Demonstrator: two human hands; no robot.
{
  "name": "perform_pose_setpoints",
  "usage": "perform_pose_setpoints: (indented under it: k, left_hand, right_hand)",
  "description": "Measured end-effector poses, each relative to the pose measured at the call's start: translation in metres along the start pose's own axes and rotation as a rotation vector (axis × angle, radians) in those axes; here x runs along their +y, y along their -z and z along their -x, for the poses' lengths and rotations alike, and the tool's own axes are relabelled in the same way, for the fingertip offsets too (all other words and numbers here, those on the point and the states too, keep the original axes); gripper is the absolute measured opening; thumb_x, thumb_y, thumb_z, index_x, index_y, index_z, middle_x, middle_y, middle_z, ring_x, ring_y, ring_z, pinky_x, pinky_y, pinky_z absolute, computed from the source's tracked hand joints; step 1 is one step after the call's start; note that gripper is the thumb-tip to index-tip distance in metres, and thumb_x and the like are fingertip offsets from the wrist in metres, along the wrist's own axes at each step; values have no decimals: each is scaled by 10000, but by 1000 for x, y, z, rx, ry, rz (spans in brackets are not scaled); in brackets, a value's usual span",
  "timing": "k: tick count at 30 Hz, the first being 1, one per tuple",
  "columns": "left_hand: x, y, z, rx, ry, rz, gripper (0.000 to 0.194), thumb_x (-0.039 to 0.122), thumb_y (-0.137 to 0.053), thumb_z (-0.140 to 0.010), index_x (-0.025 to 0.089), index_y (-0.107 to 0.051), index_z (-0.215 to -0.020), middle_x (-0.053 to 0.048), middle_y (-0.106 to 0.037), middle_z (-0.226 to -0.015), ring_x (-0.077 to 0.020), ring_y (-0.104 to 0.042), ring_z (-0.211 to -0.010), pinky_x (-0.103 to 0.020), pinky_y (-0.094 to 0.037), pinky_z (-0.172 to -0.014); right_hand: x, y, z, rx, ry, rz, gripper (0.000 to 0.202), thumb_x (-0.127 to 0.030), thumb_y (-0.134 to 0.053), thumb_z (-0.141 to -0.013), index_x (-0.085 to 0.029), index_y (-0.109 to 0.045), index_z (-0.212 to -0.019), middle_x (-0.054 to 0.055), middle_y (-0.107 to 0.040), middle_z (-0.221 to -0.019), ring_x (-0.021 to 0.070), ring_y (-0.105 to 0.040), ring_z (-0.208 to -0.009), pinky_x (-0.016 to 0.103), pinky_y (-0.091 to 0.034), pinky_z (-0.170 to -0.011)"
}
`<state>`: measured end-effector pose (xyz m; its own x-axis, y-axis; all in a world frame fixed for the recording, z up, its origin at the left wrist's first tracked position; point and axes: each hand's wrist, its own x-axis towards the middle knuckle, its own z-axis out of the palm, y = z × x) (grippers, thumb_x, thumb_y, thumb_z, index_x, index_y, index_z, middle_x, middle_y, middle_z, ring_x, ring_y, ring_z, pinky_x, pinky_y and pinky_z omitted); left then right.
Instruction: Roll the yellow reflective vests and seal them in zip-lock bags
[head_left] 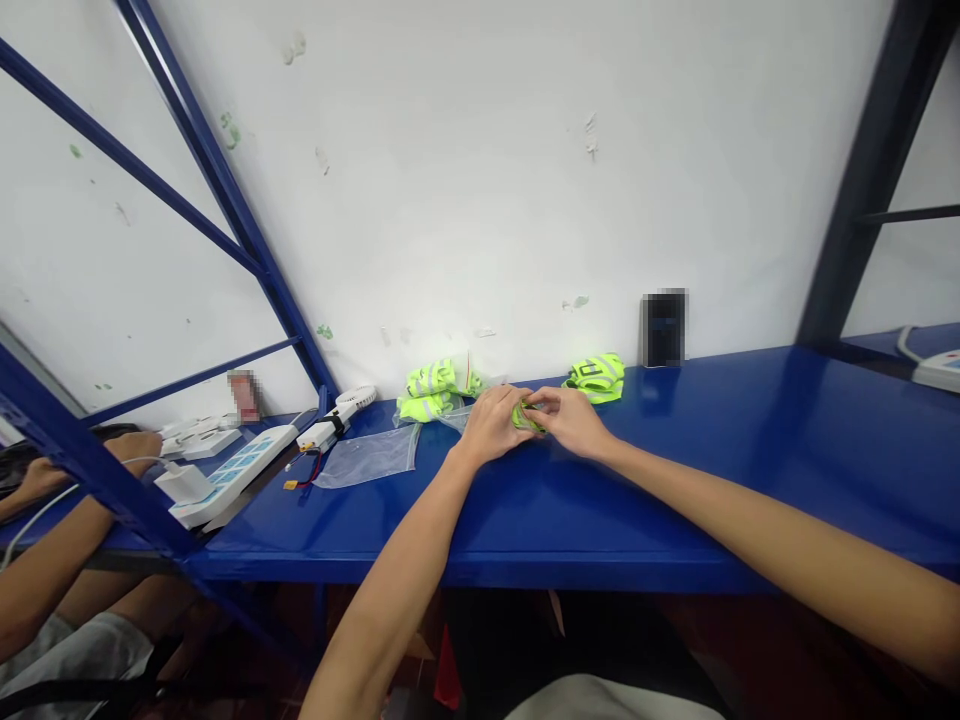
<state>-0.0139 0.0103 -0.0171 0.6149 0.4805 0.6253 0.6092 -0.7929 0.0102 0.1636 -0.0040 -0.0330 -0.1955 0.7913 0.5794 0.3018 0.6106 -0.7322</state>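
At the middle of the blue table (675, 510), my left hand (489, 422) closes around a small yellow-green bundle (525, 416), seemingly a folded reflective vest. My right hand (574, 420) pinches the same bundle from the right side, thumb and fingertips against it. Most of the bundle is hidden by my fingers. Just behind my left hand are folded reflective vests (431, 382) in yellow-green with silver strips, with clear plastic around them. Another folded vest (596, 377) lies behind my right hand, near the wall. A flat clear plastic bag (367, 458) rests to the left.
A dark upright device (664, 330) leans on the wall at the back right. To the left are a white handheld fan (337, 420), a wired connector (300, 484) and a power strip (236, 475). Beyond the blue post (97, 465), another person's arms (67, 540) are visible.
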Motion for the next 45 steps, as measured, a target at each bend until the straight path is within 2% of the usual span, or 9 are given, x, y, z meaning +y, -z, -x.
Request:
perform_pose_setpoints:
  k: [3,5,8,14,20,25,29,33,45]
  left_hand:
    - [2,9,2,32,14,-31,929,622,-738,-637,184,-392,-1379,-143,-536,-1298,-306,-481,-1217,-474,-341,-1051]
    - [2,17,3,100,45,-52,793,596,-699,-701,190,-445,-1332,-138,-514,-1322,-298,-458,-1238,-482,-294,-1081]
    - [-1,24,4,281,126,-98,192,363,-505,-899,210,-620,-918,-65,-629,-1019,-225,-556,-1037,-466,-302,-1051]
    - [-15,22,7,409,201,-70,398,234,-402,-888,209,-333,-497,15,-375,-488,-140,-424,-532,-334,-413,-712]
    - [-9,21,8,314,247,-2,279,288,-374,-931,208,-491,-692,16,-447,-546,-140,-452,-514,-284,-374,-568]
    - [2,27,5,198,107,-65,216,294,-441,-907,202,-566,-1058,-89,-627,-1057,-227,-562,-1040,-377,-433,-931]
    - [2,20,5,15,73,-139,639,529,-640,-775,263,-465,-1328,-99,-513,-1358,-333,-393,-1313,-532,-243,-1112]
    - [-2,10,7,-84,81,-158,984,717,-677,-624,290,-331,-1439,-109,-549,-1291,-354,-472,-1234,-595,-153,-1119]
    - [2,8,5,-47,19,-278,731,608,-658,-734,246,-475,-1343,-101,-627,-1093,-301,-574,-1054,-490,-301,-1033]
  right_hand:
    - [3,5,1,-78,13,56,235,-257,-581,-828,-158,-716,-992,70,-750,-952,216,-694,-761,338,-548,-728]
    - [4,8,2,-111,5,146,284,-208,-509,-848,-157,-716,-1037,69,-752,-927,215,-684,-735,361,-542,-750]
    - [4,11,5,-134,7,179,352,-139,-463,-830,-164,-694,-1094,77,-733,-979,212,-676,-785,356,-537,-771]
    - [9,12,9,-230,203,337,477,-271,-675,-756,-176,-603,-1218,119,-558,-1198,253,-588,-1052,406,-469,-950]
    - [19,8,6,-231,284,424,347,-344,-608,-866,-200,-610,-1182,96,-580,-1075,218,-603,-906,358,-479,-845]
    - [9,8,1,-152,238,439,331,-342,-454,-961,-166,-657,-766,34,-589,-705,163,-545,-647,283,-404,-657]
    - [2,12,0,-85,213,405,417,-347,-420,-965,-168,-608,-638,20,-586,-650,149,-518,-616,271,-357,-626]
    - [0,14,1,-74,121,340,441,-380,-408,-955,-173,-553,-594,-10,-538,-558,135,-474,-542,267,-325,-568]
    - [1,1,0,-199,-380,-554,219,-374,-601,-766,-174,-547,-697,11,-609,-682,151,-579,-599,285,-484,-605]
